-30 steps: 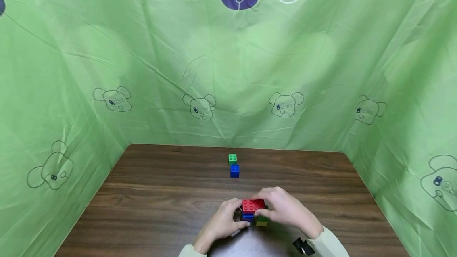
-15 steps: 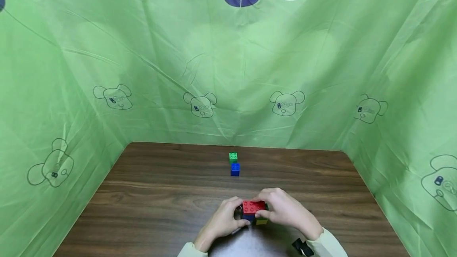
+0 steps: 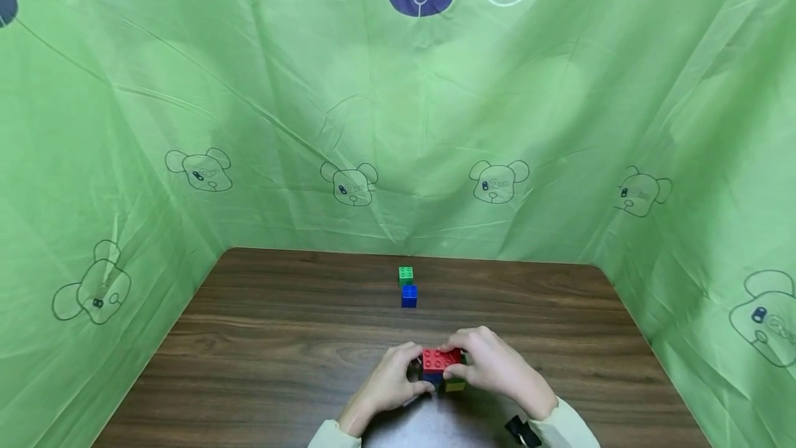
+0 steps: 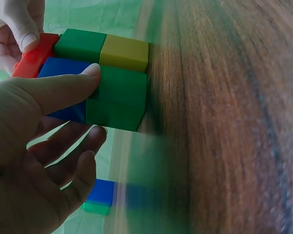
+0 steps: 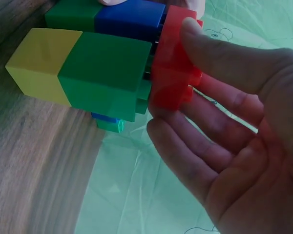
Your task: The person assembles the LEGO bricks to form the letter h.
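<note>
A red toy brick (image 3: 434,361) lies across the tops of two short brick columns in the head view. One column is a blue brick (image 4: 63,68) over a dark green brick (image 4: 118,100); beside it stands a green brick (image 5: 105,73) over a yellow brick (image 5: 44,66). My left hand (image 3: 392,379) grips the blue-and-green column, thumb on its near side. With thumb and fingers, my right hand (image 3: 497,368) pinches the red brick. Green studs show in a narrow gap under the red brick in the right wrist view.
Farther back on the wooden table (image 3: 298,310) stand a small blue brick (image 3: 409,296) and a light green brick (image 3: 405,275), one behind the other. Green printed cloth (image 3: 423,116) walls the back and both sides. A black clip-like piece (image 3: 522,431) sits by the right sleeve.
Both hands keep almost the same place and grip. Under the red brick, the blue brick's front looks a little narrower and darker in the head view.
</note>
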`<state>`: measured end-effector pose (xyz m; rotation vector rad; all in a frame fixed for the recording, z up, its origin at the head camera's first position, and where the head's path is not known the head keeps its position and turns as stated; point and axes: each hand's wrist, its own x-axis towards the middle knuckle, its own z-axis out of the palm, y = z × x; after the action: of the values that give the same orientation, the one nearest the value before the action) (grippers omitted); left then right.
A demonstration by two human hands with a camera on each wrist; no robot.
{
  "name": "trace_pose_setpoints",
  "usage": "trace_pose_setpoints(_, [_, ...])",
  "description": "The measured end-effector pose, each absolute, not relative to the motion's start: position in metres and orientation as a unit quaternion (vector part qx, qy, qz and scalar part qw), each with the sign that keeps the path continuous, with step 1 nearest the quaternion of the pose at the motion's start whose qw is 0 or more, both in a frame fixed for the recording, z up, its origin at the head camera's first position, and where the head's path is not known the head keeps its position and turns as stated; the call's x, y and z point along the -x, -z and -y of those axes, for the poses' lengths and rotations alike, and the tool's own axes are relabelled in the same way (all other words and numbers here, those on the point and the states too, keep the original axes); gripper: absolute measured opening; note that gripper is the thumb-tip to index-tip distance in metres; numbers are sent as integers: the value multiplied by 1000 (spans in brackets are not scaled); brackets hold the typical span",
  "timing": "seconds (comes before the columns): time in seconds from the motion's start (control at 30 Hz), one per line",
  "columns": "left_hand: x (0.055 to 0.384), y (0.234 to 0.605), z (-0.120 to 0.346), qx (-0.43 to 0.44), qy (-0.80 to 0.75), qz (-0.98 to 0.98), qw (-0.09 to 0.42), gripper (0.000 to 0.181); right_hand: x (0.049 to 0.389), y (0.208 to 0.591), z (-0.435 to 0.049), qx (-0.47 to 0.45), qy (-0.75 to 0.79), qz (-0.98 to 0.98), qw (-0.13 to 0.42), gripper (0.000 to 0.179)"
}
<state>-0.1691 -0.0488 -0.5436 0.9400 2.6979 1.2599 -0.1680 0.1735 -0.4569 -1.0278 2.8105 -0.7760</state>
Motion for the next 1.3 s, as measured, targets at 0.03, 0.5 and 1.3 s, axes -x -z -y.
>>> trace_pose_setpoints(0.03, [170, 544, 49, -304, -404, -863, 8, 31, 168, 457, -173, 328, 254, -910, 23, 22])
trace_pose_setpoints(0.5, [168, 545, 51, -312, -410, -857, 21, 26, 162, 469, -174, 335, 279, -900, 7, 23])
trace_pose_setpoints(1.3, [174, 543, 49, -309, -434, -846, 16, 25, 160, 473, -177, 312, 265, -912, -28, 24])
